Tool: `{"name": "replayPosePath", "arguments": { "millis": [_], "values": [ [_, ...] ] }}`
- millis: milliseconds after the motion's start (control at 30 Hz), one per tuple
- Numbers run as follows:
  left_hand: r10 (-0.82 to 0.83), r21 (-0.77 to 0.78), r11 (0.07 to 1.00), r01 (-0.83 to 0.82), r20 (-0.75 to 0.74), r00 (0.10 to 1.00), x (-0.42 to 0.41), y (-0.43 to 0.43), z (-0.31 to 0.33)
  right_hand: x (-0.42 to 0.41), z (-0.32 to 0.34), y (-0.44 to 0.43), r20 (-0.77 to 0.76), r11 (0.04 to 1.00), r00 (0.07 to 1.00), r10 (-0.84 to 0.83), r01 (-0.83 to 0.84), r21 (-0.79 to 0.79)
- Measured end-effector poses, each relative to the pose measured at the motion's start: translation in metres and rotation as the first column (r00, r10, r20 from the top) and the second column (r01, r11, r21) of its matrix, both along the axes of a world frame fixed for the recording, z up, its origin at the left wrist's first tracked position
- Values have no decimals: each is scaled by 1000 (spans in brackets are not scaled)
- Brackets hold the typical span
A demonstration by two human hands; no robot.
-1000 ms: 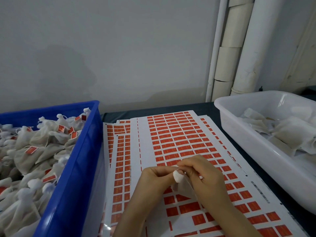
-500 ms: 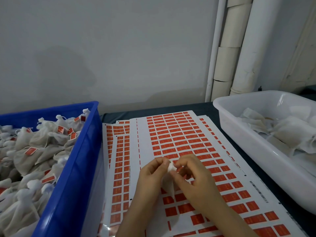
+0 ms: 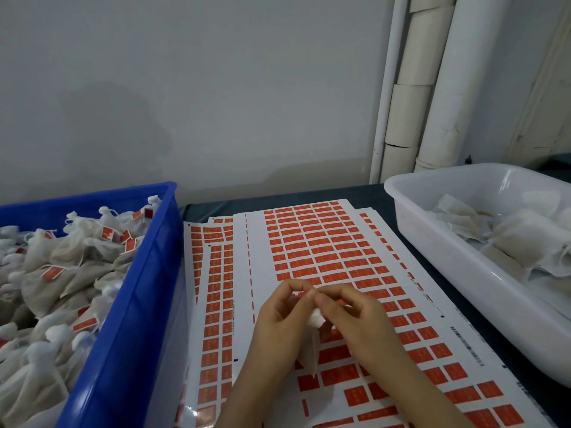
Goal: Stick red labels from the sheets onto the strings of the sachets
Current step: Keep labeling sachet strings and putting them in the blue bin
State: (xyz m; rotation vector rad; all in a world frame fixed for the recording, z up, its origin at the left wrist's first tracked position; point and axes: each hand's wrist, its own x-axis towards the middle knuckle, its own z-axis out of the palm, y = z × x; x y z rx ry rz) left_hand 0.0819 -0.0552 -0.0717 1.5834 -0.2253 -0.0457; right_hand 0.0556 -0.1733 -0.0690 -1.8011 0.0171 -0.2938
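A: Hands first. Where?
B: Lower centre of the frame. Left hand point(image 3: 279, 313) and right hand point(image 3: 355, 319), close together above the label sheets point(image 3: 258, 242), touching at the fingertips.

A: Wide or narrow at the fingers?
B: Narrow. Curled on both sides, with thumb and forefinger tips pressed into one shared pinch. Cannot tell what sits inside that pinch: too small, whether string or label.

A: And the sachet?
B: Sachet point(image 3: 310, 350) just under that pinch, between the two palms. Hangs with its gathered white top uppermost and its pale body pointing at the bottom edge. Held from above by both hands.

A: Under it?
B: Overlapping white sheets down the middle of the frame, on a dark table point(image 3: 364, 193). Rows of red labels point(image 3: 312, 242) from the centre down to the lower right corner.

A: Left of the frame?
B: Blue crate point(image 3: 145, 288), heaped with tagged sachets point(image 3: 77, 279), red tags showing here and there on the strings.

A: Right of the frame?
B: White tub point(image 3: 463, 273) at middle right, with loose pale sachets point(image 3: 522, 239) inside.

A: Behind?
B: Grey wall point(image 3: 216, 88) across the top, white pipes point(image 3: 457, 72) at upper right.
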Motion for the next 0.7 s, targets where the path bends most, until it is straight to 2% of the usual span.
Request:
{"name": "replayPosePath", "arguments": {
  "millis": [200,333,433,500,567,700],
  "values": [
    [-45,42,998,44,36,998,-1,0,-2,0,1,-9,-118,996,990,80,-75,43],
    [-17,66,998,15,27,999,1,1,-3,3,0,-14,-207,995,976,74,-85,-48],
    [-26,106,994,25,8,1000,2,2,-4,4,-2,-16,-234,997,970,66,-73,-24],
    [-28,141,990,31,-22,999,1,2,-5,5,-2,-15,-253,997,966,48,-30,76],
    [-15,185,982,24,-46,999,0,2,-5,7,0,-15,-281,971,958,61,9,240],
    [-30,173,984,43,-74,997,-1,4,-4,6,5,-18,-239,819,954,183,-14,574]
  ]
}}
